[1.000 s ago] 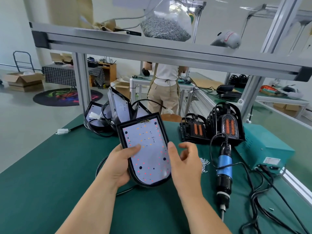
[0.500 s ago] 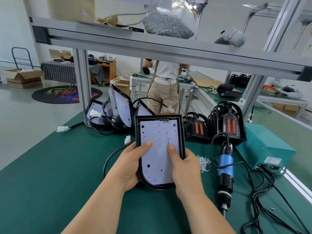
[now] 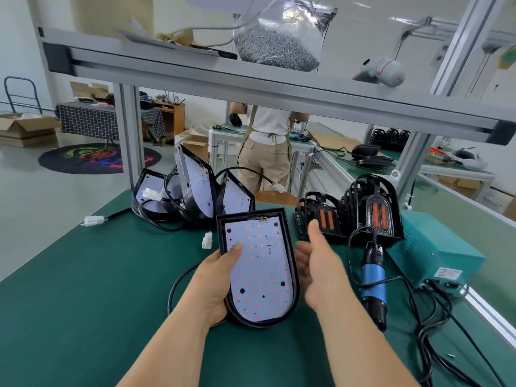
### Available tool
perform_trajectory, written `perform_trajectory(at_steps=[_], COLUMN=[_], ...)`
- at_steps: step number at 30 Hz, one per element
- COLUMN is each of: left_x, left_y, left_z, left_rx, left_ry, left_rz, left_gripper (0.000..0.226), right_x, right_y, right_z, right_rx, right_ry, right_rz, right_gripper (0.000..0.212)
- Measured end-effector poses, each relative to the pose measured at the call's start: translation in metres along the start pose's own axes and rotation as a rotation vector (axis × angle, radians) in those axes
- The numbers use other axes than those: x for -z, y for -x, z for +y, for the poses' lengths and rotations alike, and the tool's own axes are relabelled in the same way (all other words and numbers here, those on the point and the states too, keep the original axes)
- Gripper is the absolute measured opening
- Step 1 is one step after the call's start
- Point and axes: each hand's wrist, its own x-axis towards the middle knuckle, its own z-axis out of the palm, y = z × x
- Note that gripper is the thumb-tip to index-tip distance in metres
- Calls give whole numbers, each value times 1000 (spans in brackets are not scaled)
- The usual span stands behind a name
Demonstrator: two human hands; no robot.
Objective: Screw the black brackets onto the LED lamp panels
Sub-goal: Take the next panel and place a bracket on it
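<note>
Now the LED lamp panel (image 3: 258,272) sits face up at the near middle of the green mat (image 3: 83,289); whether it lies flat or is lifted slightly I cannot tell. The left hand (image 3: 216,283) grips its left edge, thumb on the white board, other fingers hidden beneath. The right hand (image 3: 318,263) hovers just right of it, fingers apart and holding nothing, aimed at the black brackets (image 3: 325,220) farther right. With only one hand holding it, the panel could slip or tip, and the reaching hand might snag the cable of the electric screwdriver (image 3: 372,277)
</note>
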Motion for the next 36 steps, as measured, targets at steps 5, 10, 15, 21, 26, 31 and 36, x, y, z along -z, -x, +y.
perform_trajectory(at_steps=[5,10,15,21,26,31,36], left_x=[-1,0,-2,0,0,2,3], left_y=[4,3,3,-1,-2,-4,-5], left_z=[6,7,7,8,8,7,5], left_rx=[43,56,88,57,81,74,72], left_ry=[42,96,121,141,159,159,192], left_rz=[-62,-151,-190,-143,-120,-109,-138], left_gripper=[57,57,62,75,76,70,53], right_x=[10,14,12,11,5,2,9], right_y=[-61,-97,-106,-108,-96,-91,-88], right_z=[-26,-38,-37,-32,-30,-27,-20], right_rx=[-91,-186,-232,-150,-52,24,83], right_ry=[-192,-130,-154,-282,-445,-430,-354], right_rz=[176,208,227,208,160,130,200], right_gripper=[28,38,33,32,33,25,23])
